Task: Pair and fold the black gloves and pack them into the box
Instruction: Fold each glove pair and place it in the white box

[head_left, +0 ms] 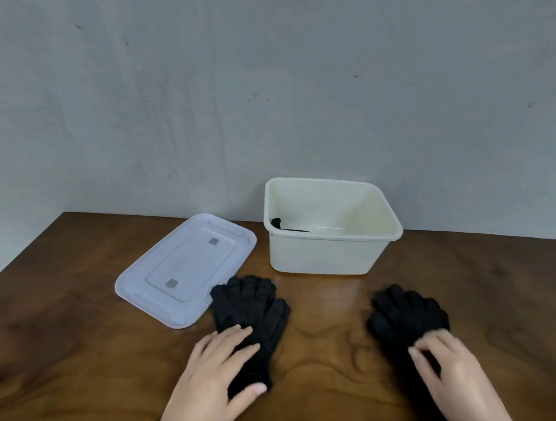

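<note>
Two black knit gloves lie on the wooden table, fingers pointing away from me. The left glove sits beside the lid; my left hand rests flat on its wrist end, fingers spread, thumb along the cuff. The right glove lies before the box; my right hand covers its cuff with curled fingertips that seem to pinch the fabric. The cream plastic box stands open at the back, and a bit of black fabric shows low inside it.
A white rectangular lid lies flat to the left of the box, touching the left glove's edge. A grey wall rises right behind the table. Bare wood stretches between the two gloves and at the far left and right.
</note>
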